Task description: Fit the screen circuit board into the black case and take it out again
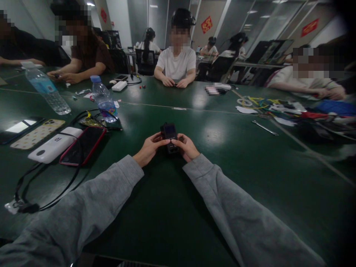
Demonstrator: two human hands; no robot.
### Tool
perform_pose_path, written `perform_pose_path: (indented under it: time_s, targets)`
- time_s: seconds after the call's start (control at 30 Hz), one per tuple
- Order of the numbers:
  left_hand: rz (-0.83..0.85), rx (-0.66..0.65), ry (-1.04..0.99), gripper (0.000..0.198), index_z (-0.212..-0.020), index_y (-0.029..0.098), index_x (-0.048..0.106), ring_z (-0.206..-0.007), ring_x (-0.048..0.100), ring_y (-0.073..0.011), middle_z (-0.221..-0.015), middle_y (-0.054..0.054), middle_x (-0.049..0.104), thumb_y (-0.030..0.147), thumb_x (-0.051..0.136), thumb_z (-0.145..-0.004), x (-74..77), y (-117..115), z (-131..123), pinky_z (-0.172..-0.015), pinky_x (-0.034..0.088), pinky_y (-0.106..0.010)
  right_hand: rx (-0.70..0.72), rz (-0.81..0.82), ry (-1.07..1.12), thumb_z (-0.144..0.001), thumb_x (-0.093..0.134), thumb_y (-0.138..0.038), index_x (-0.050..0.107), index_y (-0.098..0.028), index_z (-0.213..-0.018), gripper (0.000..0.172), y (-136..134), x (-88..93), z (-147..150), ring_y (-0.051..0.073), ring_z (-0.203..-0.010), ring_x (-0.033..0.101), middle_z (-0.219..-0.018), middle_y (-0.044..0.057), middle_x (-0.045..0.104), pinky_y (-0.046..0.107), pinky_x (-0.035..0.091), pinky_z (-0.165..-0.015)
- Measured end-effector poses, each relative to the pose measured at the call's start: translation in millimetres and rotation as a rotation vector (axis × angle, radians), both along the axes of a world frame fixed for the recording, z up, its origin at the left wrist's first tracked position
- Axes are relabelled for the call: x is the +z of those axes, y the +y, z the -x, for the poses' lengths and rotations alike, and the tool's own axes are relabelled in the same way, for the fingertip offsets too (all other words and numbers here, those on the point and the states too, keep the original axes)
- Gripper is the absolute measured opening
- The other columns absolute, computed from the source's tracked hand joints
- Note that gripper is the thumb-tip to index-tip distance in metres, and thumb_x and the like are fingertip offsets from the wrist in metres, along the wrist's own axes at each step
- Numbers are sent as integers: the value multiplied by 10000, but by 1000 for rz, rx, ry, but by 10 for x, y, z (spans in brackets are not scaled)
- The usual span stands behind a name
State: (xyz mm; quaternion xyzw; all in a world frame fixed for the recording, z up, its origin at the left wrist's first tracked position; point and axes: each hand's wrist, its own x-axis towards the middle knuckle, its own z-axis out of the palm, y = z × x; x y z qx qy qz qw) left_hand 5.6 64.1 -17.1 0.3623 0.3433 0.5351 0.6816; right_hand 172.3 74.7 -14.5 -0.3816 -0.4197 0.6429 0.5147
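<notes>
A small black handheld device (pixel 169 130) with a dark screen and several buttons stands between my hands, tilted back a little, just over the green table (pixel 167 207). My left hand (pixel 151 147) is closed on its left side, thumb lying across the front below the screen. From the other side my right hand (pixel 187 147) grips it too, its thumb on the buttons. Both thumb tips nearly meet at the middle of the device. My fingers behind it are partly hidden.
To the left lie a red-edged phone (pixel 83 146), a white power bank (pixel 54 144), a patterned phone case (pixel 37 134) and a black cable. Two water bottles (pixel 104 100) stand behind them. A wrench (pixel 264 128) and tangled cables (pixel 264 104) lie right. Several people sit around.
</notes>
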Motion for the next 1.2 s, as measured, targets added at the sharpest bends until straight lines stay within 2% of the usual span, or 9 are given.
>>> perform_pose_path:
  time_s: [0.17,0.3,0.43,0.53,0.6,0.7,0.87,1.03,1.2]
  targets:
    - [1,-1,-18,606,-1217,165,632,-1074,608,-186,-1124,-81,677,130,828,-644,9,-4,3,-1061,376,-382,15,16,11,-486,915,-357,475,-238,-817,563,18,-20,-8,121,-650,610,-758,-58,607,263,495,-598]
    - [-18,-35,-36,520,-1158,174,653,-1036,617,-185,-1110,-73,682,176,828,-668,3,5,-3,-1029,387,-371,34,9,7,-498,911,-363,485,-238,-826,552,20,-25,-7,126,-659,621,-775,-48,638,273,509,-609]
    - [4,-94,-81,406,-1052,159,693,-1093,601,-216,-1089,-84,698,431,763,-759,28,36,15,-1026,380,-357,84,-21,-47,-505,908,-360,508,-237,-833,532,14,-31,4,127,-664,618,-756,-49,645,274,508,-614]
    - [116,-195,-131,584,-1011,141,708,-1149,586,-265,-1065,-121,714,673,610,-790,74,59,68,-1043,368,-393,134,-56,-79,-525,897,-362,527,-242,-859,512,7,-38,15,140,-721,632,-810,-39,660,297,528,-666]
    - [177,-254,-171,670,-1025,128,707,-1166,584,-287,-1064,-148,717,734,542,-792,97,69,106,-1048,361,-418,157,-81,-103,-546,885,-365,549,-249,-894,498,3,-44,25,156,-784,643,-871,-25,670,321,538,-719]
    - [222,-276,-209,659,-1041,122,700,-1155,598,-290,-1048,-158,723,715,526,-813,101,78,137,-1045,367,-429,167,-116,-156,-599,853,-384,581,-267,-993,493,0,-64,55,181,-865,647,-919,-9,674,364,536,-811]
    - [278,-192,-241,556,-968,125,699,-1078,641,-273,-978,-147,732,645,549,-842,78,87,142,-1003,418,-397,93,-224,-278,-695,771,-479,584,-275,-1072,468,-21,-125,129,219,-972,637,-962,17,668,434,488,-949]
    - [281,-187,-241,566,-1054,105,670,-1075,647,-281,-1031,-169,720,618,554,-846,67,94,159,-957,465,-392,-61,-455,-622,-816,636,-546,601,-259,-1134,430,-92,-157,152,284,-1139,563,-1130,85,645,515,393,-1060]
    - [307,-143,-226,497,-979,134,648,-1063,653,-286,-960,-154,727,603,576,-833,38,115,179,-966,474,-410,-137,-665,-806,-829,614,-564,483,-204,-1329,630,-164,-167,187,329,-1215,525,-1294,171,566,547,382,-1081]
